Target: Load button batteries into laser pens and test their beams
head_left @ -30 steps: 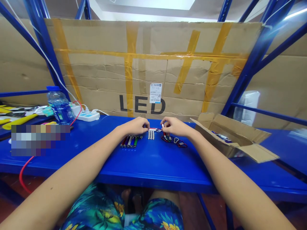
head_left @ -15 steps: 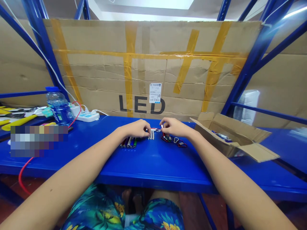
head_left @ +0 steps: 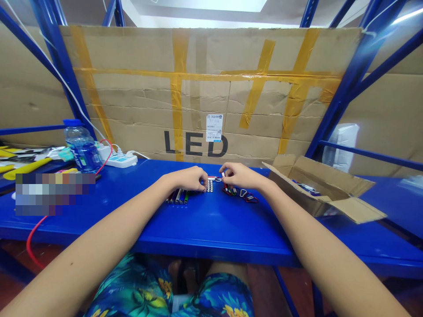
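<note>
My left hand is bent over rows of small silver button cells, its thumb and forefinger together at the left edge of the rows. Whatever those fingertips hold is too small to make out. Several slim metallic tubes, in purple, silver, blue and green, lie side by side under and in front of that hand. To the right, my right hand pinches a small light-coloured tube, mostly hidden by the fingers. Between the hands lies a red and silver piece with a ring. Several carabiner clips lie below my right hand.
An open cardboard box with metallic tubes inside stands on the right of the blue table. At left are a blue-capped bottle, a white power strip and a red cable. A tall cardboard panel closes the back.
My left fingertips have shifted slightly toward me along the button cells. My right hand keeps its pinch and stays almost still.
</note>
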Demonstrator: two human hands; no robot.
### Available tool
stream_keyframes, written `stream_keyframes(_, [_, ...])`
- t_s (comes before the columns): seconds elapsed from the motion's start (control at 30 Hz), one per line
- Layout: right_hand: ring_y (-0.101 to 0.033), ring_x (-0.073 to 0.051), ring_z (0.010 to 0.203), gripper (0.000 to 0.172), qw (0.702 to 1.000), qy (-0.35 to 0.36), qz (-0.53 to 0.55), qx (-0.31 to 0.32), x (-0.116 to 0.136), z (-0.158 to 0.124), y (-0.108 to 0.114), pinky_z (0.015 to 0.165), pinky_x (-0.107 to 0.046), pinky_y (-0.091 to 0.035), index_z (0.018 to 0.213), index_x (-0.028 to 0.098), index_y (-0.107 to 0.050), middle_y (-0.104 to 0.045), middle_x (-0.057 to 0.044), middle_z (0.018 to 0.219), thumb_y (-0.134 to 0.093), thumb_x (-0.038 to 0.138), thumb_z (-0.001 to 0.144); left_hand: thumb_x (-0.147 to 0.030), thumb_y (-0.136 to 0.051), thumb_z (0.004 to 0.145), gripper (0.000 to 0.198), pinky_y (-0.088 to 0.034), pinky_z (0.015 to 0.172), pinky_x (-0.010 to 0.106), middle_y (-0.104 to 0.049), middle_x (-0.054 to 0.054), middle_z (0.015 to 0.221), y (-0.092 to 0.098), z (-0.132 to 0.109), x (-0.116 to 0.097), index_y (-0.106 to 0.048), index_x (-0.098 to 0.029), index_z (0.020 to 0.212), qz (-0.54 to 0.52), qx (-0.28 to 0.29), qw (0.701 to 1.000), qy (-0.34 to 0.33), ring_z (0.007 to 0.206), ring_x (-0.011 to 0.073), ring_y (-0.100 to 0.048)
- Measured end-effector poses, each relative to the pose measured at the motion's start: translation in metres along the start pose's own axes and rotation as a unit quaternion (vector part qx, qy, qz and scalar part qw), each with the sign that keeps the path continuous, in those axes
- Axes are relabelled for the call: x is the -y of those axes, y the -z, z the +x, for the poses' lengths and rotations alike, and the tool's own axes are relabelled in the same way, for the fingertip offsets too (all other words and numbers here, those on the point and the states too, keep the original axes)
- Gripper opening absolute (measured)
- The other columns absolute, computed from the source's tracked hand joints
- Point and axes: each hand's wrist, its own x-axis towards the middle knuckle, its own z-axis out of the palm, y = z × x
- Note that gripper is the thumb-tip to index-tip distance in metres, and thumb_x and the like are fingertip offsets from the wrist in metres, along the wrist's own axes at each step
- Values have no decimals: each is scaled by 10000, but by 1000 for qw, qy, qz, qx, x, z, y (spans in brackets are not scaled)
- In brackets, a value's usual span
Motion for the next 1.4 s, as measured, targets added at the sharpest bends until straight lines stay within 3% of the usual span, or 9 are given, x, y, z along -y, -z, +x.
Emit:
stream_keyframes(0.27, [-623,-157,593,280,1000,3,27,5,2,-1,-1,548,-262,-456,1030,163,-542,-671,-6,673,-561,158,750,-236,-638,711,136,-420,680,239,-722,11,817,6,-5,-5,-731,-197,802,-37,36,998,20,748,151,-613])
stream_keyframes(0.5, [-615,-147,640,210,996,32,37,-77,2,2,0,582,-257,-449,970,146,-618,-692,-32,700,-595,197,768,-185,-601,737,275,-427,684,236,-727,34,932,9,-6,-1,-737,-189,976,-13,11,999,40,790,152,-618])
stream_keyframes(0.67, [-582,-141,585,178,990,12,115,-79,2,7,-2,490,-244,-425,920,132,-629,-675,-39,657,-632,229,770,-186,-607,744,222,-431,702,233,-741,34,915,5,-3,0,-752,-186,913,7,37,999,30,831,165,-643])
stream_keyframes(0.8, [-587,-131,576,145,984,27,155,-77,2,8,-4,525,-259,-459,807,136,-632,-697,-59,699,-680,265,761,-208,-609,741,176,-421,669,229,-731,30,868,2,-2,0,-724,-175,870,0,35,998,56,785,156,-637])
stream_keyframes(0.9, [-637,-147,638,195,968,38,231,-91,4,9,-6,624,-298,-523,745,152,-586,-720,-79,765,-730,282,730,-218,-617,723,146,-409,647,233,-716,26,851,1,-2,0,-684,-173,844,-1,28,997,73,758,153,-618])
stream_keyframes(1.03, [-700,-205,808,287,913,53,387,-117,7,9,-8,769,-386,-563,766,186,-506,-738,-90,858,-758,315,718,-223,-607,706,96,-383,601,238,-679,11,793,0,-3,-4,-626,-179,788,9,14,997,70,708,145,-589])
stream_keyframes(1.2, [-705,-218,813,295,873,64,466,-129,11,6,-8,781,-433,-576,847,206,-508,-691,-41,833,-748,348,750,-168,-562,692,89,-366,583,241,-649,3,745,-2,-3,-7,-604,-177,769,15,-23,999,43,647,127,-553])
stream_keyframes(1.3, [-675,-202,757,270,890,43,443,-95,8,7,-9,662,-387,-586,924,214,-559,-629,-17,752,-731,350,767,-172,-558,706,96,-372,597,250,-650,9,745,-1,-1,-3,-612,-172,785,12,-84,996,17,644,128,-545])
stream_keyframes(1.4, [-611,-159,685,207,927,27,370,-56,0,11,-14,569,-302,-545,917,192,-607,-609,-21,717,-710,299,773,-177,-548,752,84,-394,624,254,-648,21,759,1,0,-2,-608,-164,809,2,-191,981,-27,675,129,-555])
